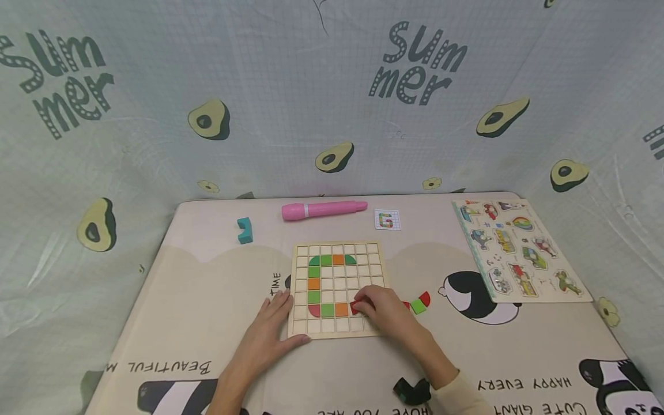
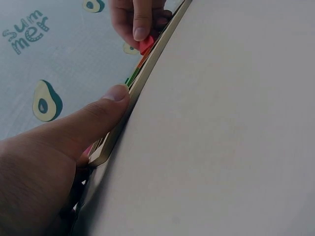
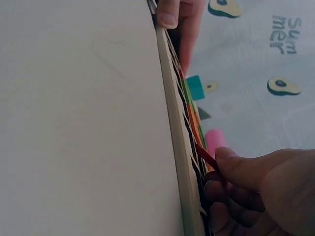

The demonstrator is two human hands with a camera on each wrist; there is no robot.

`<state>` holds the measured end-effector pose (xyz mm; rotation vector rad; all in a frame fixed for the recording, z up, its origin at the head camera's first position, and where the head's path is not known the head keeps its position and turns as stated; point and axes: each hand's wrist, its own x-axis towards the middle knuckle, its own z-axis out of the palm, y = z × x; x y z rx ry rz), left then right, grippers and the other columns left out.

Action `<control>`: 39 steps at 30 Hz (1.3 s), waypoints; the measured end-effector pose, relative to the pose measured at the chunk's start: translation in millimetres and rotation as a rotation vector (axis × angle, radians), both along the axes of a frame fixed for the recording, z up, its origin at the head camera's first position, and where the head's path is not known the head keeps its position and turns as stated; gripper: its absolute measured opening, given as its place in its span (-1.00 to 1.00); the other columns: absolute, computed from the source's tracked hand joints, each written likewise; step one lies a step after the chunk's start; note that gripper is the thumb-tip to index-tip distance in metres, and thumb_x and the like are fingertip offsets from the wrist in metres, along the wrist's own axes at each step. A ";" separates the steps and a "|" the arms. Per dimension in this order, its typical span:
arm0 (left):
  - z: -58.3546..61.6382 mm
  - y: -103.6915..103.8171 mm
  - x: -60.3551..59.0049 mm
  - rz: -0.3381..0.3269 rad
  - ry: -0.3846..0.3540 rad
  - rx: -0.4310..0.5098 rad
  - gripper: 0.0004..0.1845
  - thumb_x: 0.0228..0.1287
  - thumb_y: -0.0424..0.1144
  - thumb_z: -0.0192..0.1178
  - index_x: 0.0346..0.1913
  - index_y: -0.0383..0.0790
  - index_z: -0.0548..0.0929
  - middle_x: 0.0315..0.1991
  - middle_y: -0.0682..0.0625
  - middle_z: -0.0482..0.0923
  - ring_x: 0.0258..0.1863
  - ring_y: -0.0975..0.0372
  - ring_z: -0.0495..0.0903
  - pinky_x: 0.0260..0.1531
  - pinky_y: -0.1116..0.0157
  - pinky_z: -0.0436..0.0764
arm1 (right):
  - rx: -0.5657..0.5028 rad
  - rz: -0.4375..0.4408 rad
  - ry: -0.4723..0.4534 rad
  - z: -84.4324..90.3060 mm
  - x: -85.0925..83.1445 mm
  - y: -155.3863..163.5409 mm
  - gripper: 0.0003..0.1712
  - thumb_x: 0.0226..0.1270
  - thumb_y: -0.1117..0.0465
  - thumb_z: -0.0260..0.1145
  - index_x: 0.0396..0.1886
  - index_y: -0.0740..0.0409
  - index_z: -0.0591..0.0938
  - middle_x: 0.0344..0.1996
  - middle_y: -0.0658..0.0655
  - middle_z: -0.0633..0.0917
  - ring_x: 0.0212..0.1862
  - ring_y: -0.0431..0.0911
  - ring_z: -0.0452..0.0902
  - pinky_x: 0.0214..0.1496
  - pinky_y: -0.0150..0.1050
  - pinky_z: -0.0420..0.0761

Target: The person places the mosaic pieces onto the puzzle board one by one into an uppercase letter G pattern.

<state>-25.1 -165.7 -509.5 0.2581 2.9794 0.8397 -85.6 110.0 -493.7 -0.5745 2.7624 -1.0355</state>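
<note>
A wooden grid board (image 1: 369,327) lies on the table, bearing green, orange and red tiles along the top, left side and bottom of a C-like shape. My left hand (image 1: 266,334) rests at the board's lower left corner, its fingers along the left edge and its thumb (image 2: 106,103) on the near edge. Between thumb and fingers, my right hand (image 1: 386,314) pinches a red tile (image 3: 206,157), tilted over the board just right of the bottom row's orange tile (image 1: 341,310). The curled right fingers partly hide the grid beneath.
Right of the board lie a green tile (image 1: 418,306) and a red rounded tile (image 1: 425,298). Behind it are a pink marker-like stick (image 1: 327,210), a pattern card (image 1: 387,219) and a teal block (image 1: 245,230). A picture board (image 1: 519,253) lies far right; a dark block (image 1: 412,393) sits nearby.
</note>
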 end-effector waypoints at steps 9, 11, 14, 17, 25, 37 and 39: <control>-0.4 0.6 -0.6 -0.003 0.004 -0.001 0.03 0.00 0.26 0.44 0.44 -0.30 0.39 0.50 -0.12 0.32 0.55 0.04 0.21 0.63 0.13 0.06 | 0.052 0.016 0.064 -3.8 2.2 -3.6 -0.87 0.32 0.16 0.42 -0.32 0.13 0.74 -0.39 -0.10 0.65 -0.34 -0.27 0.48 -0.30 -0.43 0.62; -0.4 0.5 -0.6 -0.002 0.005 -0.003 0.03 0.00 0.26 0.44 0.44 -0.31 0.39 0.50 -0.12 0.32 0.55 0.04 0.21 0.63 0.13 0.06 | 0.057 0.022 0.081 -4.1 2.6 -4.0 -0.90 0.32 0.17 0.42 -0.30 0.11 0.75 -0.38 -0.11 0.66 -0.31 -0.27 0.51 -0.26 -0.41 0.66; -0.5 0.2 -0.5 -0.001 0.007 -0.006 0.03 0.00 0.26 0.44 0.43 -0.31 0.40 0.49 -0.13 0.33 0.55 0.03 0.22 0.63 0.12 0.07 | 0.055 0.018 0.082 -5.0 3.0 -4.5 -0.93 0.30 0.19 0.43 -0.29 0.07 0.75 -0.37 -0.11 0.66 -0.31 -0.28 0.51 -0.26 -0.42 0.66; -0.8 0.1 -0.2 -0.001 0.007 -0.008 0.03 0.00 0.26 0.44 0.43 -0.32 0.40 0.49 -0.13 0.33 0.55 0.03 0.22 0.64 0.11 0.07 | 0.057 0.015 0.083 -5.7 2.9 -4.8 -0.95 0.28 0.20 0.45 -0.29 0.05 0.75 -0.38 -0.12 0.65 -0.33 -0.28 0.47 -0.30 -0.45 0.63; -1.4 0.5 -0.2 -0.001 0.005 -0.003 0.02 0.00 0.27 0.44 0.43 -0.30 0.40 0.49 -0.12 0.34 0.56 0.04 0.21 0.64 0.12 0.06 | 0.034 -0.009 0.064 -3.0 4.8 -1.1 -0.89 0.28 0.17 0.46 -0.23 0.06 0.74 -0.37 -0.12 0.62 -0.35 -0.29 0.43 -0.33 -0.49 0.59; -1.8 0.2 -0.8 -0.003 0.005 -0.008 0.03 0.01 0.28 0.43 0.44 -0.30 0.40 0.49 -0.11 0.33 0.56 0.04 0.19 0.63 0.13 0.06 | 0.028 -0.095 0.081 1.3 1.9 13.4 -0.83 0.27 0.24 0.44 -0.15 0.08 0.72 -0.35 -0.13 0.59 -0.33 -0.29 0.42 -0.32 -0.49 0.59; -1.8 0.1 -0.8 -0.003 0.007 -0.006 0.03 0.01 0.28 0.43 0.44 -0.30 0.40 0.49 -0.11 0.33 0.56 0.04 0.19 0.63 0.13 0.06 | 0.031 -0.114 0.076 2.1 1.0 17.5 -0.82 0.26 0.24 0.44 -0.14 0.08 0.72 -0.34 -0.12 0.60 -0.33 -0.28 0.42 -0.31 -0.49 0.59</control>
